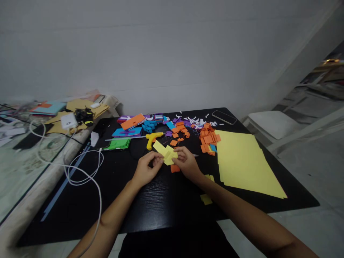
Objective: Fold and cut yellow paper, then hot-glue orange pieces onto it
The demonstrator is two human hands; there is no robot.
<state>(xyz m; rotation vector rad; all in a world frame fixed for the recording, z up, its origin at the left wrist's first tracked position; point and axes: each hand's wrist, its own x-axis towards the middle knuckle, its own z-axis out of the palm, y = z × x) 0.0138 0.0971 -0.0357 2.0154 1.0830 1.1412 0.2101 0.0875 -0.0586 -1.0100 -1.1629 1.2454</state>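
Observation:
Several small cut pieces of yellow paper (168, 155) are between my two hands near the middle of the table, overlapping one another. My left hand (147, 168) is closed, with finger and thumb at the left edge of the yellow paper. My right hand (188, 165) pinches its right edge, the fingers curled above it. A small orange paper piece (175, 168) lies just under the yellow ones. Just behind them rests a yellow glue gun (153, 139). Close to my right forearm are more small yellow pieces (206, 199).
Large yellow sheets (243, 163) lie on the right of the black table (150, 211). Orange paper pieces (208, 137), purple and white scraps and a phone (224, 117) are at the back. Green folded paper (118, 144) lies left. A white cable (100, 193) loops over the left side.

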